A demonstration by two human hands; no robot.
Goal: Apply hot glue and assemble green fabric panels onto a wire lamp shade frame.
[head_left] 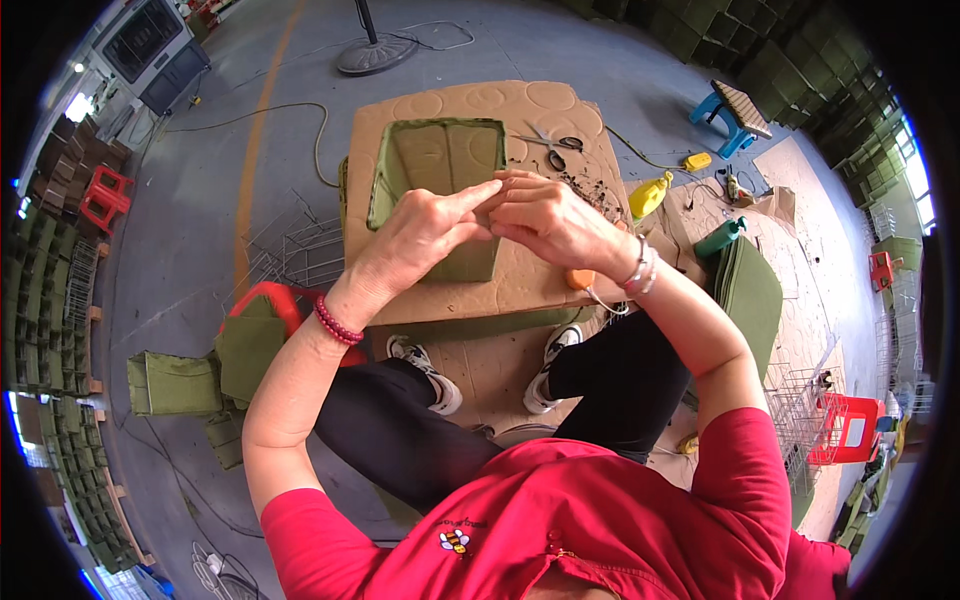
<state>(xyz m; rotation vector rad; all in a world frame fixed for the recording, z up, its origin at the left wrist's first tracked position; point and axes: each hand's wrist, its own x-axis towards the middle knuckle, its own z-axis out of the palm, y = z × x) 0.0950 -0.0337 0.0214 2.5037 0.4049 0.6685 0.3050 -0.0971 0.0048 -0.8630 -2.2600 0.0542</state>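
Where the brown cardboard-covered surface carries an open-topped square green fabric box, both hands meet at the box's near right corner. The left hand and the right hand have their fingers pinched together on the rim there, fingertips touching. Black-handled scissors lie just beyond on the surface. A yellow plastic bottle and a green bottle stand to the right, beside a stack of flat green fabric panels.

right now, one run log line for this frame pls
left hand: pinching near rim of green fabric box | right hand: fingertips meeting left at same rim | box: on cardboard board | scissors: idle behind
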